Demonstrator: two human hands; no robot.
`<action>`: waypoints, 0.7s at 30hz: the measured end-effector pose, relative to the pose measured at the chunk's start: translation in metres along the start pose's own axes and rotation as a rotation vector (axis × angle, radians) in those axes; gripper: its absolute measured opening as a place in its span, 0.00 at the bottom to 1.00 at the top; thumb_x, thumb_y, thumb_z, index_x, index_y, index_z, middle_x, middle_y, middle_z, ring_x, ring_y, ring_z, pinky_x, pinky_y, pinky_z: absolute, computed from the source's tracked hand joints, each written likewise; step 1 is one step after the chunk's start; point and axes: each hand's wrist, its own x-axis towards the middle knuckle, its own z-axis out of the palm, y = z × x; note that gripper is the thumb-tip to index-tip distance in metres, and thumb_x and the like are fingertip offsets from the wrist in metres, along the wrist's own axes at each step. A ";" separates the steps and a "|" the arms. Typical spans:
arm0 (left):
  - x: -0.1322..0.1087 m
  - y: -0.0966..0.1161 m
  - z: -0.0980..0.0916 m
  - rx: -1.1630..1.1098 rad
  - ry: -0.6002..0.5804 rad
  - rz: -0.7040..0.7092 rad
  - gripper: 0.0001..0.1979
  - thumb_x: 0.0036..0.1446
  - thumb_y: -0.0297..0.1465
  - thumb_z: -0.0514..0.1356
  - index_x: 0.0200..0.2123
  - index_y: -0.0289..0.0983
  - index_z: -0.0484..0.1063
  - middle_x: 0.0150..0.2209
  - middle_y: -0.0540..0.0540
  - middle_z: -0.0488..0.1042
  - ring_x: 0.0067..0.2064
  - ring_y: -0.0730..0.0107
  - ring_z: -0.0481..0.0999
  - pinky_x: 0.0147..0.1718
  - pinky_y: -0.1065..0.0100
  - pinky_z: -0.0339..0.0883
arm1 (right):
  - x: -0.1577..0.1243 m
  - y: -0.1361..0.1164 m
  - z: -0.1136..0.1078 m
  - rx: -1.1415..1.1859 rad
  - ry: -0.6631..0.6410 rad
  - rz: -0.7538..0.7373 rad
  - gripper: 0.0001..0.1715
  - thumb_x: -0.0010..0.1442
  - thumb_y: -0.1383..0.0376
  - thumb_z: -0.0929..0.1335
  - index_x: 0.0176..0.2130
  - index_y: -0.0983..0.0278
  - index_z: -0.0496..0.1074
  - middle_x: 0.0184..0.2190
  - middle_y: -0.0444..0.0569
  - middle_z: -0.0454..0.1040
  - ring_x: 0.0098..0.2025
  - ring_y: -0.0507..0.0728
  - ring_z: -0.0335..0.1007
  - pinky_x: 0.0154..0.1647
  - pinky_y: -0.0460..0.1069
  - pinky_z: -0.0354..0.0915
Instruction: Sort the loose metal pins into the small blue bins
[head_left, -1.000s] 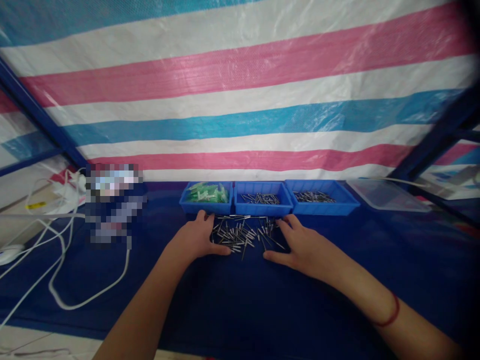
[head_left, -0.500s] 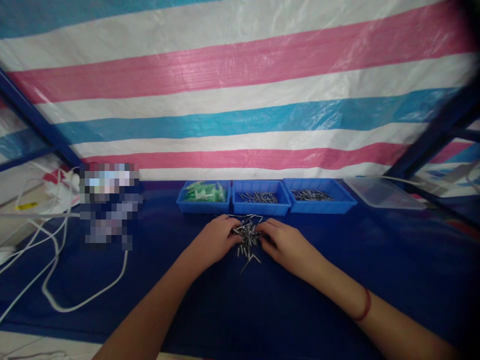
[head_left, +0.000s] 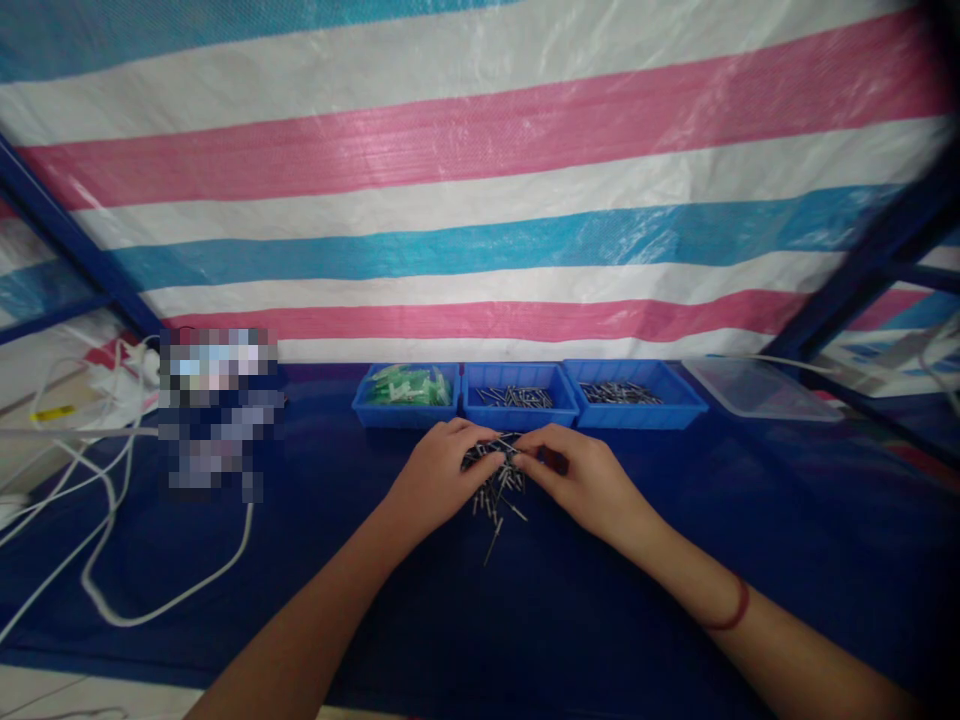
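A loose pile of thin silver metal pins (head_left: 504,482) lies on the dark blue table between my two hands. My left hand (head_left: 442,468) touches the pile's left side, its thumb and fingers curved around some pins. From the right, my right hand (head_left: 577,468) reaches the pile with thumb and index fingertips near each other at the pins. Whether either hand holds a pin is too small to tell. One pin (head_left: 493,541) lies apart at the near side of the pile.
Behind the pile stand three blue bins: one with green and clear pieces (head_left: 407,386), a middle one (head_left: 520,418) and a right one (head_left: 637,417) with metal pins. A clear lid (head_left: 757,388) lies right. White cables (head_left: 112,600) and a blurred patch are left.
Both hands have moved closer together over the pile, with their fingertips nearer each other. Some pins at the near edge have shifted, and one lies further toward me.
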 end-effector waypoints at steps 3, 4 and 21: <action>0.001 0.006 0.003 -0.223 0.032 -0.051 0.11 0.60 0.36 0.55 0.42 0.38 0.74 0.39 0.48 0.76 0.39 0.68 0.74 0.42 0.68 0.66 | -0.001 -0.002 0.003 0.183 0.028 0.045 0.10 0.57 0.60 0.67 0.36 0.62 0.74 0.29 0.46 0.74 0.29 0.53 0.68 0.30 0.48 0.64; 0.001 0.008 0.004 -0.280 0.051 -0.075 0.11 0.59 0.36 0.55 0.41 0.38 0.74 0.38 0.48 0.77 0.38 0.69 0.74 0.41 0.69 0.66 | -0.001 -0.003 0.004 0.233 0.034 0.056 0.11 0.57 0.58 0.67 0.36 0.62 0.74 0.29 0.46 0.75 0.29 0.53 0.68 0.30 0.49 0.65; 0.000 0.011 0.005 -0.435 0.080 -0.125 0.09 0.59 0.34 0.56 0.39 0.37 0.73 0.38 0.47 0.77 0.39 0.69 0.75 0.41 0.69 0.68 | 0.000 0.001 0.008 0.336 -0.020 0.073 0.12 0.58 0.57 0.66 0.36 0.63 0.72 0.30 0.47 0.74 0.31 0.53 0.69 0.32 0.49 0.66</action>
